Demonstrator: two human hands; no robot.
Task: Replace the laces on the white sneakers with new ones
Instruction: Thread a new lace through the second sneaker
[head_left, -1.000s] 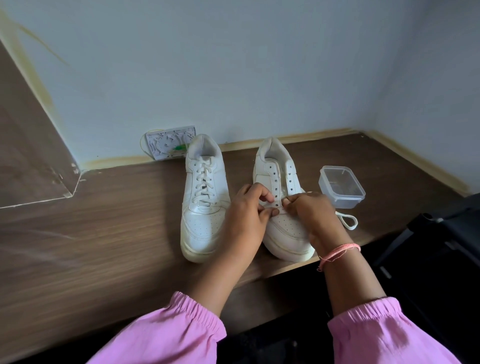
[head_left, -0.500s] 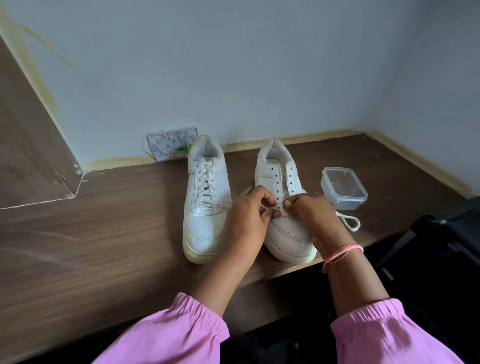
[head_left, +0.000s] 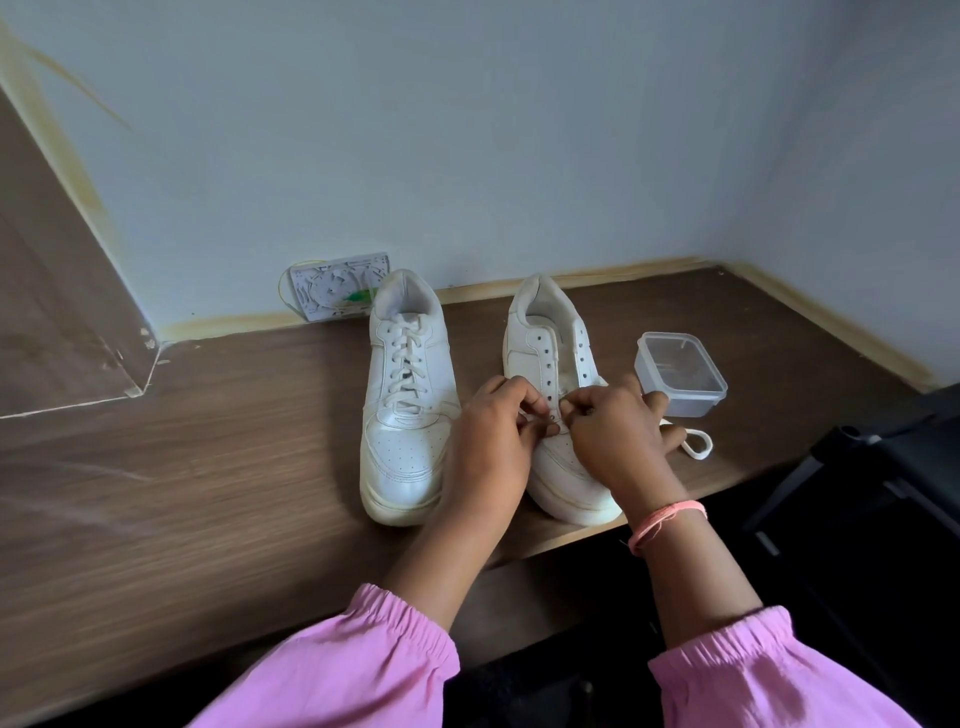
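We note two white sneakers on the wooden tabletop (head_left: 208, 467), toes toward the near edge, heels toward the back wall, long axes running near to far. The left sneaker (head_left: 408, 395), one, is fully laced and untouched. Our left hand (head_left: 491, 441) comes next, fingers curled, tips pinching what looks like a lace end at the lowest eyelets; the pinched bit is too small to read clearly. The right sneaker (head_left: 550, 374), one, shows bare eyelets up both rows, so lacing is at its first crossing by our judgement. Our right hand (head_left: 618, 431) sits just beside the left, thumb and forefinger pinching at the same bottom eyelets, other fingers spread against the shoe's outer side. Both hands meet over the toe end of the eyelet rows, equally near; the work lies directly beneath the fingertips, and threading should climb away from us toward the heel. A loose lace (head_left: 696, 444), one loop visible, trails right of the right hand near the front edge. One clear lidded container (head_left: 680, 376) stands farther right, well apart from the back wall.
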